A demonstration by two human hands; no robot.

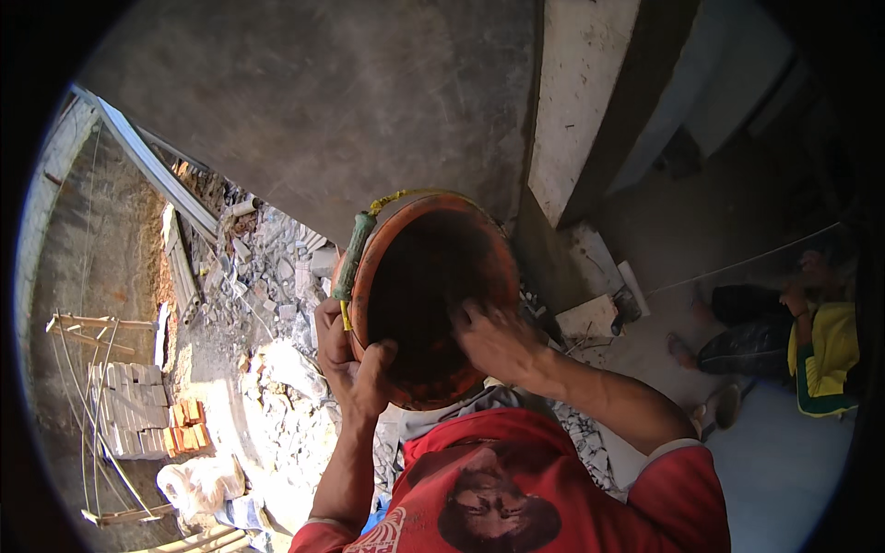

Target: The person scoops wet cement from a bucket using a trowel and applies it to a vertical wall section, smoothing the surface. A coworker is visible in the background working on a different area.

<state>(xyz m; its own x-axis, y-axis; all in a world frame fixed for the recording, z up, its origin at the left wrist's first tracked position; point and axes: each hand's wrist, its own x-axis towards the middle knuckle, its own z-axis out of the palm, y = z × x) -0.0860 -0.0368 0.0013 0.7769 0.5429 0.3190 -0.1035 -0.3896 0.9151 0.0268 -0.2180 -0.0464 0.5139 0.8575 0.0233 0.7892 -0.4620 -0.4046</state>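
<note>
An orange-rimmed bucket (510,267) is held up in front of my chest, tilted so that its dark inside faces me. My left hand (355,364) is closed on its near left rim, thumb over the edge and fingers outside. Just above that hand, the bucket's handle with a green grip (353,255) and yellow ends lies along the left side. My right hand (493,341) reaches into the bucket's mouth with curled fingers. Shadow hides its fingertips and whatever they may hold.
A bare concrete wall (369,101) rises ahead, beside a pale pillar (581,92). Rubble (277,267) covers ground at left, near stacked blocks (129,405) and orange bricks (187,427). Metal channels (157,157) lean there. Another person (820,355) sits at right.
</note>
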